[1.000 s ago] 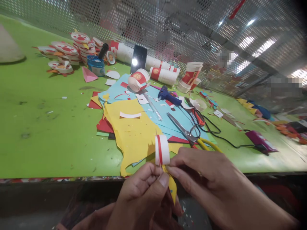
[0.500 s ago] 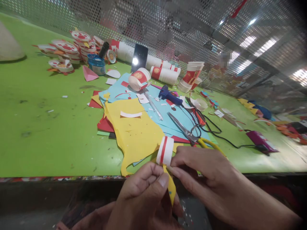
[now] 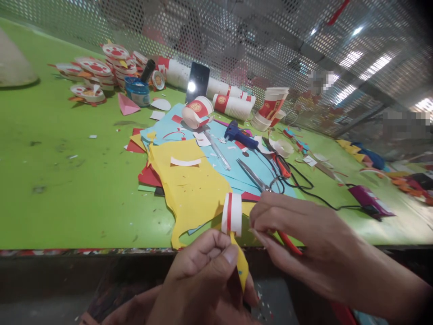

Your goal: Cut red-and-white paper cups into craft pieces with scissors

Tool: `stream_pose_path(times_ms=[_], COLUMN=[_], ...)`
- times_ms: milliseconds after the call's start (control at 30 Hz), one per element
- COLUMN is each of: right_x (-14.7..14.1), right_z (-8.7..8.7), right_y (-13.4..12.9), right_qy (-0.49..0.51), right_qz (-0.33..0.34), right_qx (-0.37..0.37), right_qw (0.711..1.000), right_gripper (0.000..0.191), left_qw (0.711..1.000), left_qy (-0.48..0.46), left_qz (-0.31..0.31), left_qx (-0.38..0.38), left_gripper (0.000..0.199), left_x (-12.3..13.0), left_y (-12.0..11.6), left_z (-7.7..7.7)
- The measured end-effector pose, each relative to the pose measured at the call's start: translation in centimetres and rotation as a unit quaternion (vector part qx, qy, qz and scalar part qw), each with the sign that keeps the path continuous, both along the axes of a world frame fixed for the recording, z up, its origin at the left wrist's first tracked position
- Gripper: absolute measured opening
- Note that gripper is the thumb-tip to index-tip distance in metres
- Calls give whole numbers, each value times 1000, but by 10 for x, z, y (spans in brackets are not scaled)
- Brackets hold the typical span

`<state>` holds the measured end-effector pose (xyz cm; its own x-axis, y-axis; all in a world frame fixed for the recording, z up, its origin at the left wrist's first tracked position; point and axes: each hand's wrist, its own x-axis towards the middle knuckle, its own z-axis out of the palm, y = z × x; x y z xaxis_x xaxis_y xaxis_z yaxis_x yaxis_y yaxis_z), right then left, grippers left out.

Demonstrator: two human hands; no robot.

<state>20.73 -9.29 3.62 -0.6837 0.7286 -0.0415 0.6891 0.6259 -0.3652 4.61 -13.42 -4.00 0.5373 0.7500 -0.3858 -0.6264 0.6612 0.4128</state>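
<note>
My left hand (image 3: 206,275) is closed at the table's front edge. Its thumb and fingers pinch a narrow yellow paper strip (image 3: 241,264). Above the fingertips, a white paper ring with a red stripe (image 3: 233,212) stands at the top of that strip. To the right, my right hand (image 3: 297,239) hovers a little apart from the ring, thumb and fingertips drawn together; whatever they may hold is hidden. Behind it lie scissors (image 3: 252,174), blades pointing away to the left, handles mostly covered by the hand. A red curved handle (image 3: 291,243) shows beneath the fingers.
Yellow paper (image 3: 189,180) and blue paper (image 3: 162,126) lie stacked ahead, with a pen (image 3: 218,151) and a blue glue gun (image 3: 240,135) on top. Paper cups (image 3: 233,106), a phone (image 3: 197,81), a blue jar (image 3: 137,91) and paper-cup crafts (image 3: 94,67) line the back.
My right hand has drawn back slightly to the right from the ring and now covers the scissor handles. The left hand keeps its grip; the ring has turned slightly.
</note>
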Motion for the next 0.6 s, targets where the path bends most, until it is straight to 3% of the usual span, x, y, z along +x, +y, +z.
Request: stream_pose_path(times_ms=[167, 333, 400, 467, 600], right_x=[18, 17, 7, -4, -20], right_z=[7, 6, 2, -3, -16], right_y=[-3, -2, -1, 0, 4], right_qy=[13, 30, 74, 117, 195], right_qz=[-51, -117, -160, -203, -254], right_qx=[22, 50, 12, -68, -224], right_qw=[998, 991, 984, 970, 921], right_gripper=[30, 11, 12, 30, 39], left_qw=[999, 998, 998, 997, 996], left_qy=[31, 57, 66, 71, 81], left_qz=[0, 4, -5, -13, -20], left_qx=[-11, -15, -18, -25, -35], left_gripper=[13, 13, 13, 14, 18], left_x=[-1, 0, 1, 1, 0], left_y=[0, 0, -1, -1, -2], left_z=[5, 6, 6, 5, 6])
